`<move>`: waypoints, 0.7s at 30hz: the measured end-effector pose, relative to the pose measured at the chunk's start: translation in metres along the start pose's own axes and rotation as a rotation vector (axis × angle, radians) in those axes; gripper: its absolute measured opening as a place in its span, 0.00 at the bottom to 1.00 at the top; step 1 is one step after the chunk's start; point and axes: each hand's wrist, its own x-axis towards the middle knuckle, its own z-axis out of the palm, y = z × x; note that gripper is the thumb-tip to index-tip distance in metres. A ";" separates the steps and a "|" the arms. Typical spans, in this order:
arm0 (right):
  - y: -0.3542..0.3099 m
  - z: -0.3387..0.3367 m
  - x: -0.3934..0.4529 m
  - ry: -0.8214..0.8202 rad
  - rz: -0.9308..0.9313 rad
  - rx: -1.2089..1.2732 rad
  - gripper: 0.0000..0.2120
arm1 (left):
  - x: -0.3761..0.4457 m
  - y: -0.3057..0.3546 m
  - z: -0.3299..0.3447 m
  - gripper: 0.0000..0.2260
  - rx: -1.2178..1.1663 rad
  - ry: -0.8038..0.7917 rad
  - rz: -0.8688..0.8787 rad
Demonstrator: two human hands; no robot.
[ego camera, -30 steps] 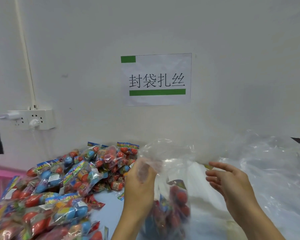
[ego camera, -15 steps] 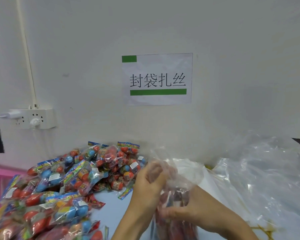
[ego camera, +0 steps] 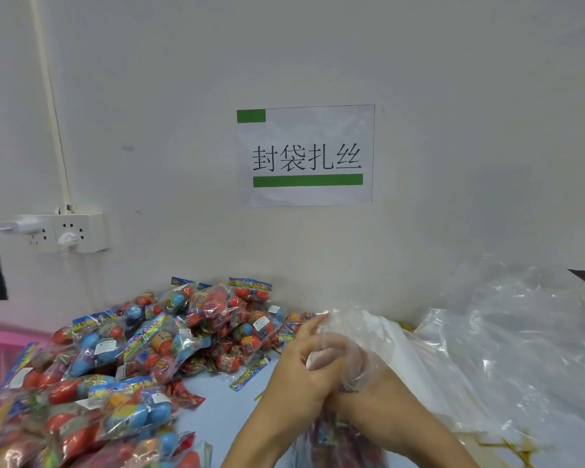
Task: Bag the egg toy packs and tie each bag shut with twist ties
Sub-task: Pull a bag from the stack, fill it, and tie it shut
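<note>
A clear plastic bag (ego camera: 343, 440) filled with egg toy packs hangs low in front of me. Its gathered neck (ego camera: 347, 327) sticks up between my hands. My left hand (ego camera: 301, 369) is closed around the neck from the left. My right hand (ego camera: 368, 383) grips the same neck from the right, partly wrapped in the plastic. A big heap of loose egg toy packs (ego camera: 122, 352), red, blue and orange eggs in printed wrappers, covers the table's left side. Gold twist ties (ego camera: 517, 449) lie at the lower right.
A pile of empty clear bags (ego camera: 507, 339) fills the right side against the white wall. A paper sign (ego camera: 306, 155) hangs on the wall. A wall socket with plugs (ego camera: 61, 231) sits at the left. A pink rack (ego camera: 0, 346) stands at the far left.
The bag's mouth, wide open a second ago, is gathered into a neck. My right hand came in from the right and closed on it beside my left hand.
</note>
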 end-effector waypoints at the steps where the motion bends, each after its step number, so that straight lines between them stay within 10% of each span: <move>1: 0.001 0.001 0.000 0.028 0.013 -0.029 0.11 | 0.000 0.001 0.000 0.04 0.026 -0.001 0.022; 11: 0.013 -0.022 0.008 0.607 0.222 0.159 0.09 | 0.006 -0.005 -0.014 0.09 -0.021 0.285 -0.198; 21: 0.004 -0.021 0.009 0.459 0.212 0.552 0.15 | 0.002 -0.009 -0.006 0.33 -0.178 0.085 -0.420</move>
